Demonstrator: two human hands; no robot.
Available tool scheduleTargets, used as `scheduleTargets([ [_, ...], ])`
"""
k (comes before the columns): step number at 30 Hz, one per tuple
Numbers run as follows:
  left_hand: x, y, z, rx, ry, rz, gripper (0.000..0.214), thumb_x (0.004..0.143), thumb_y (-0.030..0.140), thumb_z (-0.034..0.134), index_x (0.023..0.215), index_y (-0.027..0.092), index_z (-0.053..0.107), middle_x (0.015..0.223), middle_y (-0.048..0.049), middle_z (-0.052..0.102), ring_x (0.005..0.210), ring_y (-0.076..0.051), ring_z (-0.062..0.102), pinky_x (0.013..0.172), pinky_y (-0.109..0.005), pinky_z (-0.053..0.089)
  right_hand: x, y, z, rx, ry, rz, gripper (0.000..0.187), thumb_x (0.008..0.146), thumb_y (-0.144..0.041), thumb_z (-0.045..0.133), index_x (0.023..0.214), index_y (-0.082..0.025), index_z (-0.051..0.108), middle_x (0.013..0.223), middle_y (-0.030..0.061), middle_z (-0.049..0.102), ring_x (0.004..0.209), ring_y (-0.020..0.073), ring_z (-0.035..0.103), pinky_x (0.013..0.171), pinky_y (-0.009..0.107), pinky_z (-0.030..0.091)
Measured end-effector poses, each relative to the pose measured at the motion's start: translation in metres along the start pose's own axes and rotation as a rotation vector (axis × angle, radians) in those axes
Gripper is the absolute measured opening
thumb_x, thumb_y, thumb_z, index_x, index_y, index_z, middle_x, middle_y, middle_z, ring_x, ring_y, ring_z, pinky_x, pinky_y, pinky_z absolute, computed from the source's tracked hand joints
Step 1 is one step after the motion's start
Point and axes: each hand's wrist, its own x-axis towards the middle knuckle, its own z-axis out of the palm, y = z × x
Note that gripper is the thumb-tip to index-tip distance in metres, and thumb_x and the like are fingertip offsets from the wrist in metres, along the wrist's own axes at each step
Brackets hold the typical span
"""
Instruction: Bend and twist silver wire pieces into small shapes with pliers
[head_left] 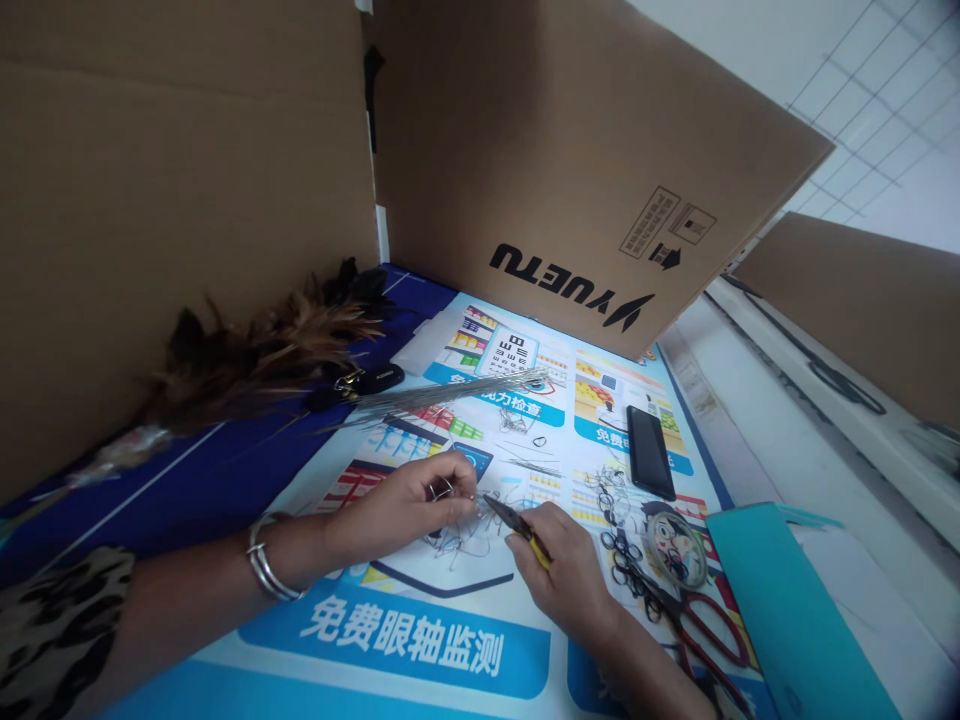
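With the dial centred between your hands and twelve pointing away from you, the cardboard panel (pixel 585 150) stood at half past twelve, the printed sheet (pixel 225 690) lay beneath your work, the teal box (pixel 795 610) sat at half past three, and the brown feathers (pixel 277 335) sprawled at ten. Your left hand (pixel 427 495), at nine, pinched a thin wire (pixel 442 490) between fingers and thumb; your right hand (pixel 566 570), at four, was wrapped round the yellow grip of the pliers (pixel 510 515), which pointed towards ten, at your left fingertips. Whether their tips touched the wire was too small to tell. Red-handled scissors (pixel 673 603) lay farther out at four, the wire bundle (pixel 450 391) at half past eleven. Loose wire pieces (pixel 450 540) were strewn under your hands. The step in hand looked like working the pinched wire with the pliers; the next move seemed to call for a steady left pinch and careful placing of the tips.
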Motion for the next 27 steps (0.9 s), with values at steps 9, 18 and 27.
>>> scheduleTargets([
  [9, -0.0011, 0.0007, 0.0003, -0.015, 0.007, -0.001, 0.006, 0.08, 0.023, 0.055, 0.081, 0.017, 0.053, 0.078, 0.0014, 0.051, 0.068, -0.012, 0.049, 0.062, -0.023, 0.043, 0.0006, -0.0006, 0.0001, 0.004, -0.016, 0.016, 0.012, 0.087, -0.029, 0.047, 0.088, -0.019, 0.054, 0.08, 0.0039, 0.056, 0.075, 0.0162, 0.05, 0.064, 0.025, 0.038],
  [18, -0.0006, -0.0027, 0.0009, -0.031, 0.016, -0.004, 0.008, 0.08, 0.024, 0.056, 0.081, 0.017, 0.053, 0.079, 0.0014, 0.051, 0.066, -0.012, 0.049, 0.061, -0.023, 0.043, 0.0004, -0.0003, -0.0002, -0.003, -0.002, 0.005, 0.012, 0.087, -0.029, 0.048, 0.09, -0.019, 0.054, 0.08, 0.0042, 0.056, 0.074, 0.0161, 0.05, 0.064, 0.026, 0.039],
  [27, -0.0005, 0.0001, 0.0005, -0.034, 0.002, -0.009, 0.006, 0.08, 0.023, 0.055, 0.081, 0.017, 0.053, 0.077, 0.0016, 0.05, 0.066, -0.011, 0.048, 0.06, -0.023, 0.042, 0.0002, -0.0004, -0.0005, -0.008, -0.022, 0.016, 0.013, 0.087, -0.03, 0.047, 0.089, -0.019, 0.054, 0.081, 0.0044, 0.056, 0.075, 0.0165, 0.05, 0.065, 0.026, 0.039],
])
